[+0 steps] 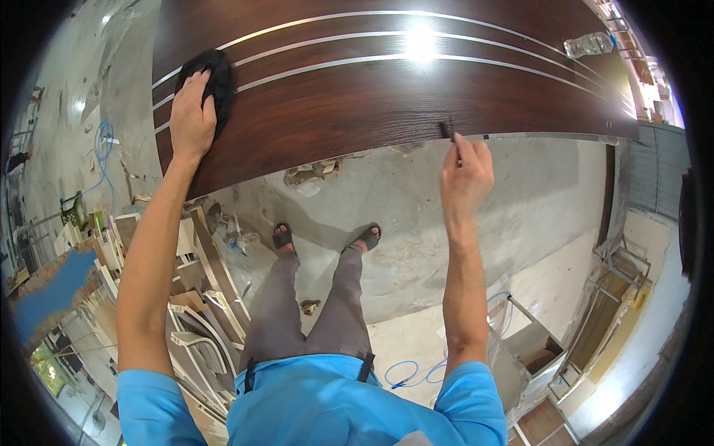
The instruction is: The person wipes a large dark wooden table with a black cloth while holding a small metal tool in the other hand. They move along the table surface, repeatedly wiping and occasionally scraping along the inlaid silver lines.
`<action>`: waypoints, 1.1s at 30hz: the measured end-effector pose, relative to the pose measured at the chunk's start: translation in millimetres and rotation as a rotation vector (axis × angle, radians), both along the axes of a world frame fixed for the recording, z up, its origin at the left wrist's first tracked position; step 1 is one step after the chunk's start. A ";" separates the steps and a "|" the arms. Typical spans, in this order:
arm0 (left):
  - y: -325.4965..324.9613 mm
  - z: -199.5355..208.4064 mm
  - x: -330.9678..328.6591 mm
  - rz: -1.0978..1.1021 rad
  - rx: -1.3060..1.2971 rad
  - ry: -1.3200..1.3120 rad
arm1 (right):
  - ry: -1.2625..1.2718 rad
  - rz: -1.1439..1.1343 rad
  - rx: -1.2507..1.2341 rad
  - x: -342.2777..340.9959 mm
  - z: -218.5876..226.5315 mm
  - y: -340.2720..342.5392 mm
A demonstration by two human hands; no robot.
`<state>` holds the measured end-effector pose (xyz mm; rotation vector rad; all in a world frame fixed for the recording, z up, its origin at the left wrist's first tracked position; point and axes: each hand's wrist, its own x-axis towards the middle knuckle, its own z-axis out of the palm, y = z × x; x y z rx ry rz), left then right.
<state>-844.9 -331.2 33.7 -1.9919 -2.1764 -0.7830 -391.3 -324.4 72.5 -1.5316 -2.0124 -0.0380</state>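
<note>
A dark brown wood-grain panel [335, 111] with three silvery strips running across it lies in front of me. At its left end my left hand [193, 123] is closed over a bunched black cloth [218, 78], pressing it against the panel's surface. My right hand [467, 177] is at the near edge, right of the middle. Its fingers pinch a small dark tool with a short, brush-like head [446, 131], which is over or against the panel near that edge. Most of the tool's handle is hidden in my fingers.
A clear plastic bottle [589, 45] lies at the panel's far right. Many boards and offcuts [204, 327] lean at lower left. Blue hose [104, 152] coils on the concrete floor. A grey metal box-like frame [529, 346] stands at lower right. Debris [311, 172] lies under the near edge.
</note>
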 end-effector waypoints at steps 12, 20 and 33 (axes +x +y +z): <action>2.5 -4.6 -0.4 -0.038 0.036 0.029 | 0.090 0.087 0.006 -54.9 -10.1 -26.6; 3.8 -6.8 4.4 -0.023 0.022 0.081 | 0.137 0.162 -0.029 -129.7 -34.5 -80.0; 1.4 5.9 -28.9 -0.299 -0.011 0.040 | -0.035 -0.035 0.126 -72.9 -24.4 -30.0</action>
